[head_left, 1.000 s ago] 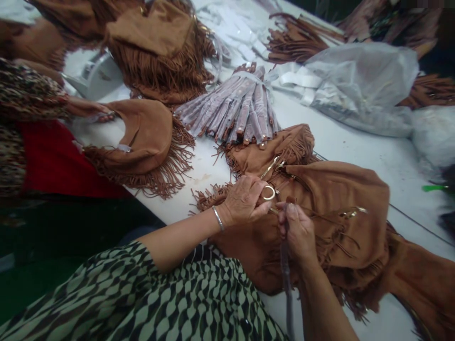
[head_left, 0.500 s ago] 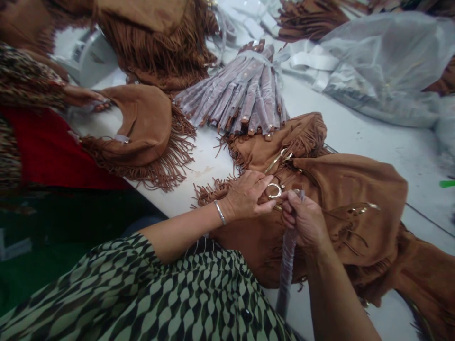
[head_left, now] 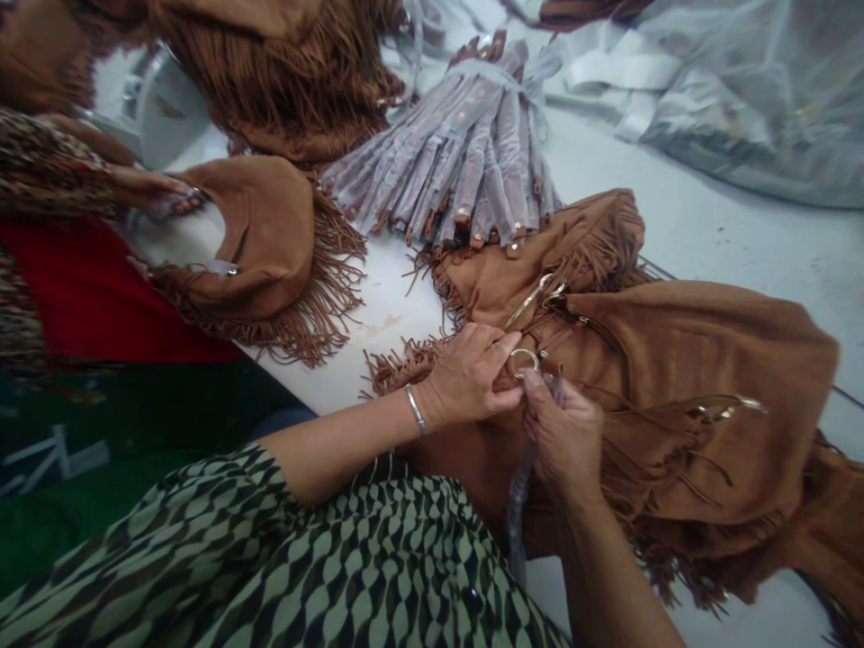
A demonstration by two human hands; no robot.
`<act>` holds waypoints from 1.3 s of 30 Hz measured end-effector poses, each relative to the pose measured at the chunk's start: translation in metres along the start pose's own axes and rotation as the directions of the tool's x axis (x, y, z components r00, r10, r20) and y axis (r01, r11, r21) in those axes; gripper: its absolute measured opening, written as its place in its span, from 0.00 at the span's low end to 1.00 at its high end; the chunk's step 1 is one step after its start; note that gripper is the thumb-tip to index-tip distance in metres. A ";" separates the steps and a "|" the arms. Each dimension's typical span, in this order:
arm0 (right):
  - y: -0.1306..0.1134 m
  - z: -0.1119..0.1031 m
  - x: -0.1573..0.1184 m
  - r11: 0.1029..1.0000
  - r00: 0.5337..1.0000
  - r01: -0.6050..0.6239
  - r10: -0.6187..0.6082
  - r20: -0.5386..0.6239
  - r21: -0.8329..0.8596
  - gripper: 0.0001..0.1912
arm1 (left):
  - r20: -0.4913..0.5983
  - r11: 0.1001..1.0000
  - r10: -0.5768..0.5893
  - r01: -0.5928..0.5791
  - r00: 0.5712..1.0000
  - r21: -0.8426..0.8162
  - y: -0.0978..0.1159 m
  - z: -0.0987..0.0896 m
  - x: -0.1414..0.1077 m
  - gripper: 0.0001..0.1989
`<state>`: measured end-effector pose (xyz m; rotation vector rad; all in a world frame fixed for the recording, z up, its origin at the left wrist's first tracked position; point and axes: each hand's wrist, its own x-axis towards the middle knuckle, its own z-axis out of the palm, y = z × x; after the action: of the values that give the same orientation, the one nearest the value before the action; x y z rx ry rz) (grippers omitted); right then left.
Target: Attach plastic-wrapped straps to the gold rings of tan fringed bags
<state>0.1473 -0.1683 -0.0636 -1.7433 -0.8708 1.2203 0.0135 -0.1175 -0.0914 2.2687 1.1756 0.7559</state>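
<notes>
A gold-coloured metal ring [head_left: 533, 357] sits at the edge of a brown suede fringed bag [head_left: 465, 459] in front of me. My left hand [head_left: 472, 373], with a silver bangle at the wrist, has its index finger and thumb closed on either side of the ring. A plastic-wrapped strap [head_left: 518, 513] is pinched in my right hand [head_left: 560, 432], its upper end right at the ring. Whether the strap end passes through the ring is hidden by my fingers. The strap's lower part hangs towards my lap.
More brown fringed bags [head_left: 729, 360] lie to the right. A bundle of plastic-wrapped straps [head_left: 465, 144] lies beyond my hands. At left, a co-worker's hand [head_left: 158, 191] touches another fringed bag [head_left: 276, 234]. A clear plastic bag [head_left: 756, 117] stands at the back right.
My right hand has moved slightly left, bringing the strap end up against the ring. The left hand keeps its place. The view has shifted a little, and the right-hand bags appear farther right.
</notes>
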 end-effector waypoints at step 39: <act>-0.046 -0.023 0.041 0.975 0.816 -0.062 0.173 0.551 -0.214 0.16 | 0.207 0.944 0.111 -0.038 0.972 -0.327 -0.015 -0.012 -0.004 0.41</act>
<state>0.1774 -0.1177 -0.0334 -1.6077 -1.2682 1.8484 -0.0048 -0.1106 -0.0932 2.0691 0.8012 0.6462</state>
